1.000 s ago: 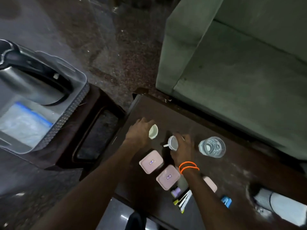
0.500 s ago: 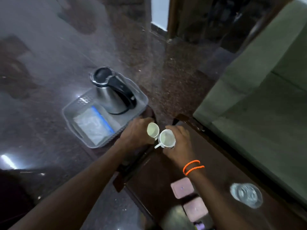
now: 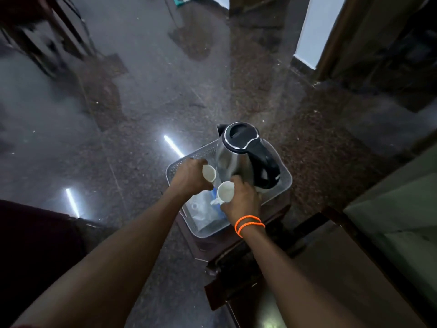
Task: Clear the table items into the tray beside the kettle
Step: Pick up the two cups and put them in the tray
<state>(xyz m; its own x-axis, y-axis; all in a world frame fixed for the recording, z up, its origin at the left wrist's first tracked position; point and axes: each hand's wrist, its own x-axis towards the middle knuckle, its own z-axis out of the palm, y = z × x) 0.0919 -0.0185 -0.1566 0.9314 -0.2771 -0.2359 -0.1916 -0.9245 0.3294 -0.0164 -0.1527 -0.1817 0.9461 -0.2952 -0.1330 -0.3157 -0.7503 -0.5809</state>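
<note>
My left hand grips a small white cup over the clear plastic tray. My right hand, with orange bands at the wrist, holds a second white cup with a handle, just right of the first. Both cups hover inside the tray's outline, beside the steel kettle with its black lid and handle. A clear bag with a blue strip lies on the tray floor under my hands. I cannot tell whether either cup touches the tray.
The tray rests on a dark wooden stand. A dark wooden table fills the lower right, with a green sofa beyond it. Polished stone floor surrounds the stand on the left and far side.
Both hands carried the cups from the table leftward to above the tray next to the kettle. The view swung away from the table, so the pink boxes and glass are out of sight.
</note>
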